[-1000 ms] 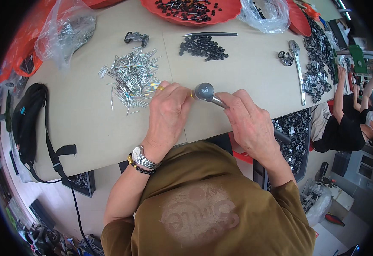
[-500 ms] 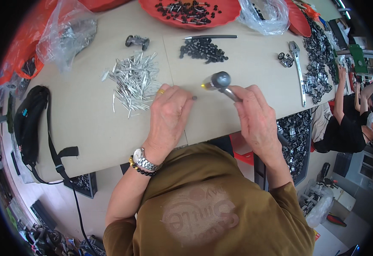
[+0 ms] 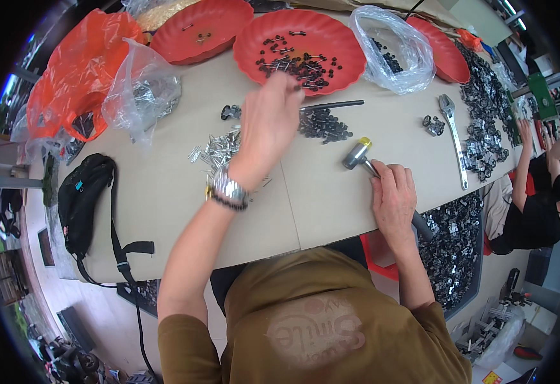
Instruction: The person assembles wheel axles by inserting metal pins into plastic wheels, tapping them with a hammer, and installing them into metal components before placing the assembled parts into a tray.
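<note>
My left hand point(image 3: 272, 121) has left the spot beside the hammer point(image 3: 359, 154) and now stretches, fingers loose and holding nothing, toward the red tray point(image 3: 344, 48) of small dark pins point(image 3: 299, 64), while my right hand point(image 3: 393, 201) stays clenched on the hammer's handle, head resting on the table point(image 3: 165, 192), so I judge another part is being fetched.

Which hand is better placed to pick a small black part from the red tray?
Left. The left hand reaches out beside the round red plastic tray, while the right hand grips the metal-headed hammer.
</note>
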Demonstrator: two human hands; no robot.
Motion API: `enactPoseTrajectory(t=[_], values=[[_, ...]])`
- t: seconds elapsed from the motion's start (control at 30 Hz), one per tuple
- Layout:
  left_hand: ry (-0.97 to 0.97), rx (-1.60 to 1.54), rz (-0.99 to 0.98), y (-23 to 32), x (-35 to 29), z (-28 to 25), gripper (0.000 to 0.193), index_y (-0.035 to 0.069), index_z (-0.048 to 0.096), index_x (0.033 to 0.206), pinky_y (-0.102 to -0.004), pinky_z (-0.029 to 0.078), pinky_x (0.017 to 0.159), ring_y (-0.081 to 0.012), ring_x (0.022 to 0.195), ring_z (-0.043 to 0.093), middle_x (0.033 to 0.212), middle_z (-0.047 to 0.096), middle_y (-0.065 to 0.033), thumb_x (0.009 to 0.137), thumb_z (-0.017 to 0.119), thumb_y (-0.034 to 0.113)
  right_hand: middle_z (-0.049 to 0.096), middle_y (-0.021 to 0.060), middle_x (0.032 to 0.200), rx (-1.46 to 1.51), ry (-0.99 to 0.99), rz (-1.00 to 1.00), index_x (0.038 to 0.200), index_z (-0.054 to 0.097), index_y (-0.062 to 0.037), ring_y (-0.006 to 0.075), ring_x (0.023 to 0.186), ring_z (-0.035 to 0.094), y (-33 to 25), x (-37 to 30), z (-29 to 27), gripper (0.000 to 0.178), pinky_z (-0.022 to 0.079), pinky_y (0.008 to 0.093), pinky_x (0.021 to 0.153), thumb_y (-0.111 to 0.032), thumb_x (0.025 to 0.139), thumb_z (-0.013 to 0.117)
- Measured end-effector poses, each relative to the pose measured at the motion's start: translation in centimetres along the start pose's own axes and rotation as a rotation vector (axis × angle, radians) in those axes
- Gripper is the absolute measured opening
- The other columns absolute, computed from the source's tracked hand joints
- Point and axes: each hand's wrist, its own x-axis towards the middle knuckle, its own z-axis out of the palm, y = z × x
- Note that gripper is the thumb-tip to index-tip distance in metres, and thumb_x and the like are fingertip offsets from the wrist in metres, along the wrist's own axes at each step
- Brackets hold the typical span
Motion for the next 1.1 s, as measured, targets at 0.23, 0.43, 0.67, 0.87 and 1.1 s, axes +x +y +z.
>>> enactPoseTrajectory(t=[0.23, 0.43, 0.67, 0.87, 1.1], values=[[0.095, 0.069, 0.048, -2.9, 1.6, -3.4, 0.044, 0.002, 0.062, 0.134, -0.0286, 0.053, 0.074, -0.0143, 0.08, 0.068, 0.093, 0.076, -0.009, 0.092, 0.07, 0.013, 0.059, 0.0111, 0.096, 0.043, -0.003, 0.023, 0.117, 0.066, -0.0055, 0.03, 0.086, 0.058, 0.1, 0.1, 0.0, 0.037, 0.049, 0.0415, 0.076, 0.0, 0.082, 0.072], [-0.097, 0.355, 0.07, -5.7, -1.1, -6.4, 0.021, 0.003, 0.078, 0.099, -0.0439, 0.048, 0.089, -0.0359, 0.093, 0.064, 0.1, 0.073, -0.0163, 0.083, 0.077, 0.017, 0.059, 0.0113, 0.097, 0.036, -0.018, 0.038, 0.118, 0.066, -0.0059, 0.0306, 0.087, 0.057, 0.1, -0.1, -0.1, 0.036, 0.049, 0.0417, 0.077, 0.0, 0.083, 0.071], [0.092, 0.462, 0.279, -9.1, -1.5, -7.2, 0.026, 0.005, 0.077, 0.103, -0.0397, 0.046, 0.086, -0.0285, 0.087, 0.063, 0.095, 0.072, -0.0117, 0.078, 0.079, 0.01, 0.059, 0.0106, 0.098, 0.048, -0.02, 0.026, 0.118, 0.067, -0.0066, 0.0305, 0.088, 0.057, 0.0, 0.1, 0.1, 0.035, 0.049, 0.0416, 0.077, -0.001, 0.084, 0.07], [0.023, 0.41, 0.29, -3.7, -7.2, -5.4, 0.013, 0.004, 0.071, 0.085, -0.0418, 0.046, 0.086, -0.0308, 0.088, 0.061, 0.087, 0.069, -0.0112, 0.076, 0.081, 0.008, 0.059, 0.0101, 0.099, 0.023, -0.026, 0.05, 0.119, 0.068, -0.0074, 0.0299, 0.089, 0.057, 0.3, -0.3, 0.1, 0.034, 0.049, 0.0413, 0.078, -0.003, 0.085, 0.07], [-0.145, 0.359, 0.148, -2.7, -11.1, -3.1, 0.017, 0.003, 0.064, 0.081, -0.0419, 0.047, 0.077, -0.0325, 0.085, 0.055, 0.079, 0.062, -0.0106, 0.075, 0.08, 0.006, 0.063, 0.009, 0.109, 0.107, 0.078, -0.031, 0.121, 0.068, -0.0091, 0.0291, 0.101, 0.058, -1.8, 1.6, -0.7, 0.043, 0.042, 0.0436, 0.089, -0.007, 0.078, 0.075]])
